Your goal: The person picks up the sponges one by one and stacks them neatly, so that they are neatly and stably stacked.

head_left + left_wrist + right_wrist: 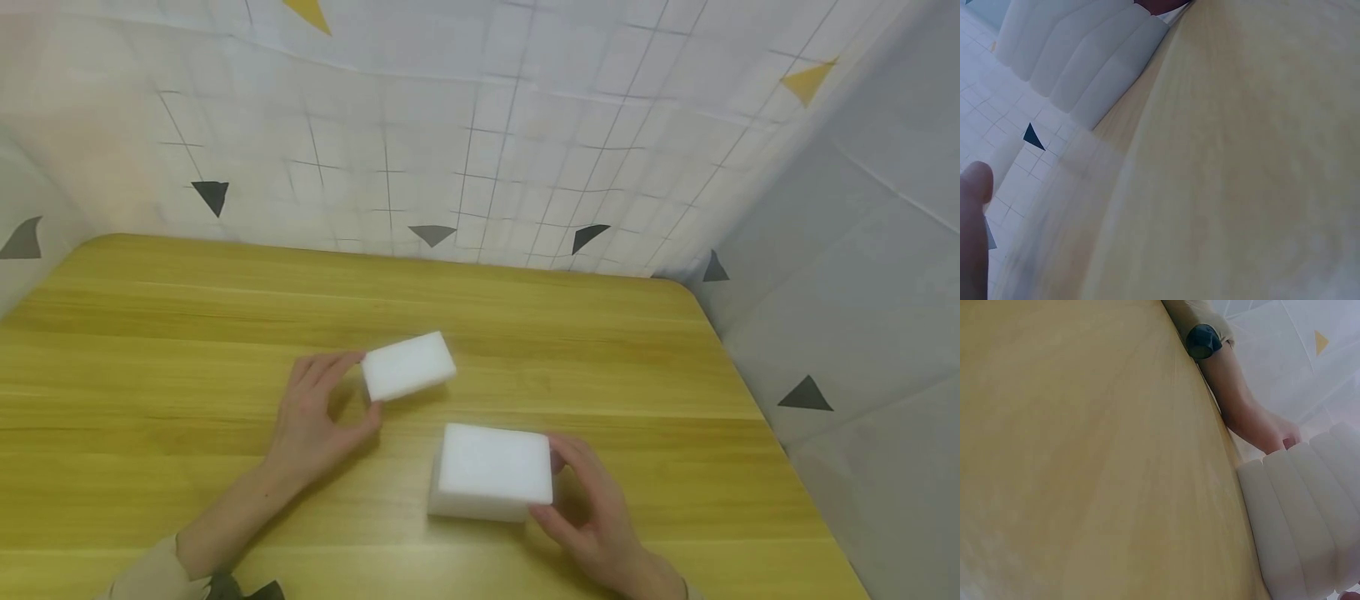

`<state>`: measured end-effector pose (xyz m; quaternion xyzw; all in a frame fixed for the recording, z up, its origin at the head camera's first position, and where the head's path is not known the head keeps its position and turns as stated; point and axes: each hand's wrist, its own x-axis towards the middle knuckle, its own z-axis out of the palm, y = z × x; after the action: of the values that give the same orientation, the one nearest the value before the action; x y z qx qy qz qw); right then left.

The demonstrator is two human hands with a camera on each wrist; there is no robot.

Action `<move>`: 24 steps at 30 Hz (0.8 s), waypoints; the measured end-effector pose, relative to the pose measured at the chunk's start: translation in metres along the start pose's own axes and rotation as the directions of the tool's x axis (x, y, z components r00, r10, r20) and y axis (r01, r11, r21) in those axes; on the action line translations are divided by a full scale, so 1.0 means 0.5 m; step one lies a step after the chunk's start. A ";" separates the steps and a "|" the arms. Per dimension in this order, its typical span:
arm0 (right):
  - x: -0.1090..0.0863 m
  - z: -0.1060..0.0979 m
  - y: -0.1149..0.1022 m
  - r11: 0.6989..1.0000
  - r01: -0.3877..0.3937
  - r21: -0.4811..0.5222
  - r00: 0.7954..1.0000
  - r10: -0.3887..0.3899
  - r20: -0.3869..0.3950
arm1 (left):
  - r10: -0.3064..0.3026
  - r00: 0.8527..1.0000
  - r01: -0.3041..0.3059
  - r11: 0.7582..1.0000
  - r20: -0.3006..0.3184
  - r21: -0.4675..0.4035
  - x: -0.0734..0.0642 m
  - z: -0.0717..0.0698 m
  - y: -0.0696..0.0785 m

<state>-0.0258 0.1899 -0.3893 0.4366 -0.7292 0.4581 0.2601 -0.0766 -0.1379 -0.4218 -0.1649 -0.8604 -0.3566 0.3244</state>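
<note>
A white sponge [408,367], a flat rectangular block, is pinched at its left end between the thumb and fingers of my left hand [315,417]. In the left wrist view the thumb [975,187] shows beside this sponge [1005,156], which looks raised off the table. Closer to me and to the right stands a stack of several white sponges [495,467], laid flat on one another. My right hand [592,517] grips the right end of that stack, thumb on the near side and fingers on the far side. The stack's layers [1297,519] show clearly in the right wrist view.
The wood-grain table [187,333] has rounded far corners. Behind it hangs a white sheet [420,125] with grid lines and triangles, and a grey sheet [885,333] runs along the right side. A dark strap [1204,340] sits at the left sleeve.
</note>
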 end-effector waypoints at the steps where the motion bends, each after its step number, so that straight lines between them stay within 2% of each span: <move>1: 0.000 0.000 0.000 1.000 0.000 -0.001 1.000 0.000 -0.001 | 0.006 1.000 -0.006 1.000 -0.001 -0.006 0.000 0.000 0.001; 7: 0.000 -0.001 -0.001 1.000 -0.010 -0.012 1.000 0.010 0.001 | 0.070 0.996 -0.073 0.996 -0.058 -0.058 0.002 -0.001 0.006; 12: 0.000 -0.001 -0.002 1.000 -0.019 -0.013 1.000 0.019 0.003 | 0.125 0.984 -0.138 0.985 -0.124 -0.101 0.006 0.001 0.012; 15: 0.000 -0.001 -0.002 1.000 -0.021 -0.008 1.000 0.021 0.004 | 0.164 0.972 -0.186 0.974 -0.168 -0.128 0.009 0.002 0.016; 20: -0.001 0.000 0.000 1.000 -0.010 -0.004 1.000 0.010 0.002 | 0.228 0.943 -0.274 0.945 -0.241 -0.177 0.014 0.002 0.023; 24: -0.001 0.000 0.001 1.000 -0.006 -0.004 1.000 0.006 0.002 | 0.267 0.923 -0.327 0.924 -0.277 -0.199 0.018 0.003 0.031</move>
<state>-0.0262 0.1904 -0.3900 0.4346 -0.7316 0.4571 0.2588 -0.0760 -0.1257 -0.4084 -0.2872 -0.7288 -0.4224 0.4559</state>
